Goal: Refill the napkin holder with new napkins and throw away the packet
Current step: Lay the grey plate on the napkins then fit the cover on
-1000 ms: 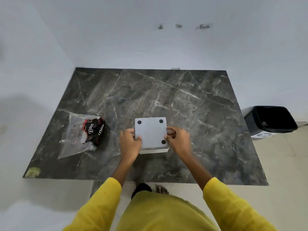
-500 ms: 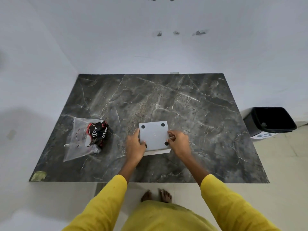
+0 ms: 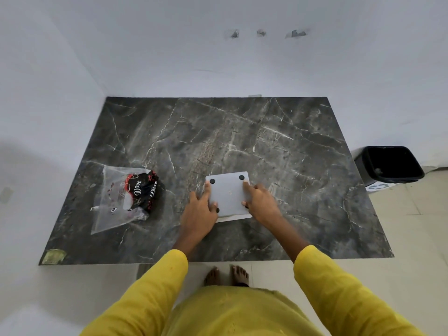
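The napkin holder (image 3: 229, 194) lies upside down on the dark marble table (image 3: 278, 141), its flat white base with black rubber feet facing up. A white edge, maybe napkins (image 3: 234, 217), shows under its near side. My left hand (image 3: 200, 212) holds the holder's left edge, fingers reaching onto the base. My right hand (image 3: 260, 202) presses on the right side, fingers spread over the base. The packet (image 3: 121, 197), clear plastic with black and red print, lies flat on the table to the left, apart from both hands.
A black waste bin (image 3: 390, 163) stands on the floor past the table's right edge. White walls close the table's far and left sides. A scrap of yellowish tape (image 3: 53, 257) sits at the near left corner. My bare feet (image 3: 226, 275) are below the near edge.
The holder has shifted a little farther from me on the table. My hands went from gripping its two sides to lying more over its upturned base.
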